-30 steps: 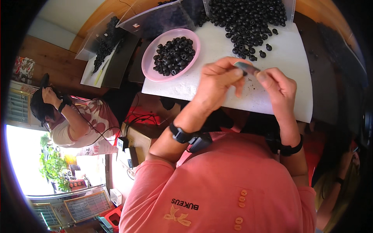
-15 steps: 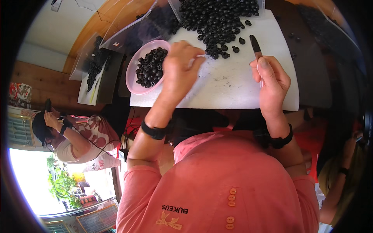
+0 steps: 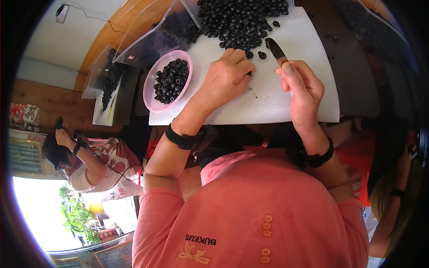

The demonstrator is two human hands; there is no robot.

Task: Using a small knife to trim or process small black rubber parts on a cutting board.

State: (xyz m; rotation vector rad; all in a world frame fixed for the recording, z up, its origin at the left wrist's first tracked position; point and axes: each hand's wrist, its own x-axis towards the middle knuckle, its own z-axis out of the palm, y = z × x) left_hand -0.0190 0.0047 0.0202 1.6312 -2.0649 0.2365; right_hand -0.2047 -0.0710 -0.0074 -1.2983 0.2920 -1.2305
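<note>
My left hand (image 3: 225,82) is closed over the white board, its fingertips pinching a small black knobbed part (image 3: 250,73). Just beyond those fingers lies the front of a heap of the same black parts (image 3: 237,27). In my right hand (image 3: 304,91) is a slim knife-like tool with a dark, rounded blade (image 3: 275,49). Its blade points up and to the left, apart from the part in my left hand. A pink oval bowl (image 3: 152,96) with many black parts in it stands to the left of my left wrist.
The white board (image 3: 268,105) carries dark specks near its middle. A clear plastic bin (image 3: 172,22) with more black parts stands behind the bowl. Another board with black parts (image 3: 108,89) lies farther left. A co-worker (image 3: 96,156) sits at the left, and another person's arm (image 3: 395,201) shows at the right.
My left hand has moved right, away from the bowl, and a black part now shows at its fingertips. The tool in my right hand leans further left. The view has shifted slightly.
</note>
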